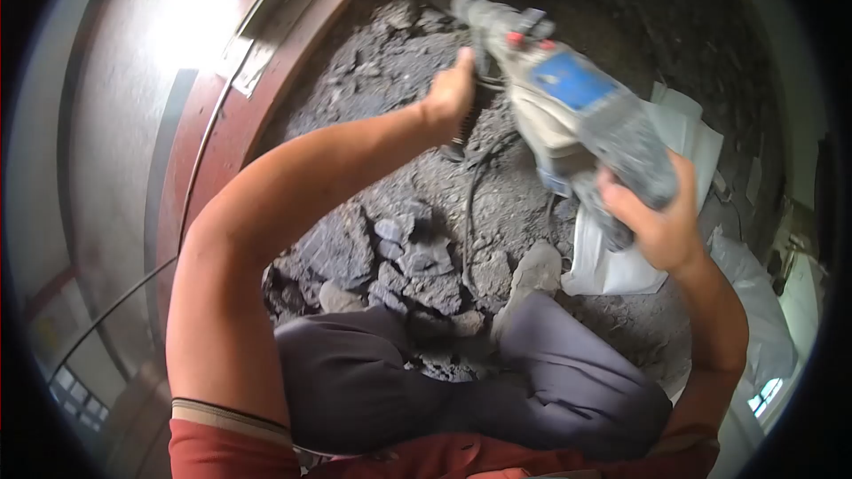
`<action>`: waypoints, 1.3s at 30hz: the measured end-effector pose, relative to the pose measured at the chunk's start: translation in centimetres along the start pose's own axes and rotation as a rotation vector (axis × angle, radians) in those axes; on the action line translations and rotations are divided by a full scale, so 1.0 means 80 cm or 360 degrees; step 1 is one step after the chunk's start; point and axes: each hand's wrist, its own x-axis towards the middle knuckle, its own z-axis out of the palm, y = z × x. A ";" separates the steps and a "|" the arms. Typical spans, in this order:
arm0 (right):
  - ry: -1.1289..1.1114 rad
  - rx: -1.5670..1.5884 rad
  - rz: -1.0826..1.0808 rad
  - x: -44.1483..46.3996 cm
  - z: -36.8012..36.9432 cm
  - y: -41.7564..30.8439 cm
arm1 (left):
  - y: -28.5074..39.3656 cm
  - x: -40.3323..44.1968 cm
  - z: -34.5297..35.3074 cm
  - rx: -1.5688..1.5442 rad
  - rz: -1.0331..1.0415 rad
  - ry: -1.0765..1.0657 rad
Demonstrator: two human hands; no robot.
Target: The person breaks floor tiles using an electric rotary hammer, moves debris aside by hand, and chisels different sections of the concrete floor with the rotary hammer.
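A dusty demolition hammer [552, 80] with a blue label and red parts near its front hangs tilted above the rubble, its front end toward the upper left. My right hand [661, 217] is wrapped round its rear handle at the right. At the front, my left hand [454, 93] grips the black side handle [466, 124], closed with the thumb up. Motion blurs the tool slightly. Whether a bit is fitted I cannot tell. A dark cable [470, 204] runs down across the debris beneath it.
Broken chunks of concrete [333, 244] lie before my bent knees, and my shoe [537, 270] rests among them. White sacks [612, 253] lie at the right. A reddish ledge [200, 137] with a cable along it borders the rubble [346, 106] on the left.
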 end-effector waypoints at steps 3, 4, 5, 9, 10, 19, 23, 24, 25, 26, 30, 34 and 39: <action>0.0046 -0.0034 0.0093 -0.039 -0.024 -0.005 | -0.047 -0.036 0.022 -0.0045 0.0311 -0.0345; 0.0027 -0.0024 0.0116 -0.054 -0.025 0.000 | -0.058 -0.036 0.004 0.0285 0.0367 -0.0416; 0.0100 0.0008 0.0191 -0.066 -0.026 0.004 | -0.067 -0.037 -0.020 0.0611 0.0431 -0.0489; 0.0242 0.0005 0.0310 -0.106 -0.035 0.033 | -0.058 -0.041 -0.118 0.1662 0.1331 0.0460; 0.0241 -0.0029 0.0275 -0.114 -0.037 0.040 | -0.054 -0.023 -0.142 0.1733 0.1337 0.0765; 0.0223 -0.0276 0.0303 -0.141 -0.032 0.053 | 0.033 0.045 -0.098 0.1710 0.0757 0.1134; 0.0460 -0.0008 0.0305 -0.146 -0.019 0.042 | -0.041 0.034 -0.082 0.1920 0.1432 0.0624; 0.0391 -0.0088 0.0298 -0.142 -0.021 0.023 | -0.045 0.007 -0.070 0.1736 0.1276 0.0446; 0.0322 -0.0170 0.0294 -0.139 -0.023 0.006 | -0.049 -0.021 -0.056 0.1545 0.1117 0.0269; 0.0269 -0.0189 0.0329 -0.137 -0.025 -0.009 | -0.056 -0.052 -0.031 0.0988 0.0709 -0.0195; 0.0294 -0.0222 0.0309 -0.149 -0.003 -0.043 | -0.082 -0.087 0.037 -0.0332 -0.0075 -0.0871; 0.0341 -0.0182 0.0275 -0.164 0.006 -0.038 | -0.075 -0.148 0.019 -0.0620 -0.0030 -0.0641; 0.0105 -0.0174 0.0259 -0.166 0.017 -0.044 | -0.108 -0.202 -0.024 -0.0653 -0.0108 -0.0439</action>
